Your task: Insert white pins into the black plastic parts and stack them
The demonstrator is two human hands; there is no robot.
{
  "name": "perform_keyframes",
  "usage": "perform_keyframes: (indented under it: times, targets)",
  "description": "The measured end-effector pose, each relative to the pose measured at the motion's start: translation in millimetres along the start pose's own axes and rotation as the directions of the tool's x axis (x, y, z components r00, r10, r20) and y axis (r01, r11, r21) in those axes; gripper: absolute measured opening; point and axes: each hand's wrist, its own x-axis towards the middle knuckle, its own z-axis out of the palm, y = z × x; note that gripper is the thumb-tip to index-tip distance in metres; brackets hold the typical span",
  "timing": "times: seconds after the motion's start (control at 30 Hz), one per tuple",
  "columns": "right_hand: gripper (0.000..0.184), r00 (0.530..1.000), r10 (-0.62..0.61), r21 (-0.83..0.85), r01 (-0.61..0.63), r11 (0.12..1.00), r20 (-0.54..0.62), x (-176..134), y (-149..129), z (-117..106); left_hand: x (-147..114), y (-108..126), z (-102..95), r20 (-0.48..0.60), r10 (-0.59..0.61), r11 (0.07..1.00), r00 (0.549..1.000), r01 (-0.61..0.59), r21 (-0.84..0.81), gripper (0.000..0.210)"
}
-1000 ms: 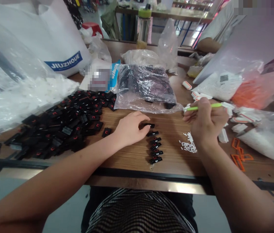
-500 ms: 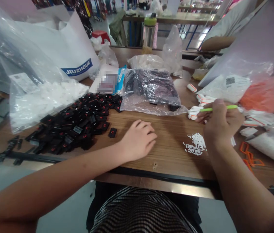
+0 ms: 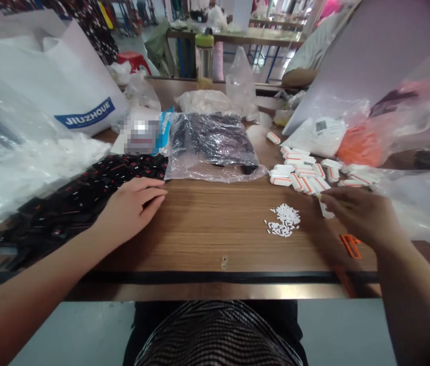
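Observation:
My left hand [image 3: 131, 207] lies at the right edge of a heap of small black plastic parts [image 3: 73, 198], palm down with fingers stretched out. Nothing shows in its fingers. My right hand [image 3: 367, 213] is on the right, fingers curled; a bit of a slim green-handled tool [image 3: 347, 205] shows within them, mostly hidden and blurred. Under its fingertips stands a white plastic piece [image 3: 327, 208]; whether they touch it I cannot tell. Behind lies a group of white casings with orange strips [image 3: 299, 170]. Small white bits [image 3: 285, 219] form a loose pile left of the right hand.
A clear bag of dark parts [image 3: 215, 140] lies at mid-table. Orange frames [image 3: 350, 246] are near the front right. Bags of white parts [image 3: 316, 137] and orange parts [image 3: 362, 142] stand behind. A white paper bag [image 3: 85, 91] and a bottle [image 3: 204, 58] are farther back.
My left hand has moved left from the bare wood to the black parts. My right hand has drawn back from the white casings, lower and to the right. The view has shifted.

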Motion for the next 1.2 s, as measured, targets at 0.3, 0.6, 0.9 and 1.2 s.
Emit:
perform_keyframes:
  times: [0.3,0.6,0.9,1.2]
  targets:
    - [0.024,0.954,-0.268,-0.412,0.193,0.891,-0.134,-20.2,3.1,30.5,127.9,57.2,73.7,0.132,0.002,0.998,0.991,0.005,-0.055,0.043]
    - [0.027,0.961,-0.234,-0.335,0.174,0.926,-0.148,-16.1,15.5,40.7,219.6,86.7,126.3,0.163,-0.192,0.974,0.968,0.208,-0.090,0.087]
    - [0.028,0.956,-0.248,-0.270,0.200,0.942,-0.156,-18.3,15.5,44.0,153.4,95.1,111.6,0.112,-0.006,1.000,0.994,0.008,-0.018,0.043]
    - [0.032,0.932,-0.284,-0.246,0.227,0.942,-0.225,-15.3,-12.0,30.4,107.4,99.3,88.3,0.132,0.068,0.996,0.989,-0.059,-0.072,0.037]
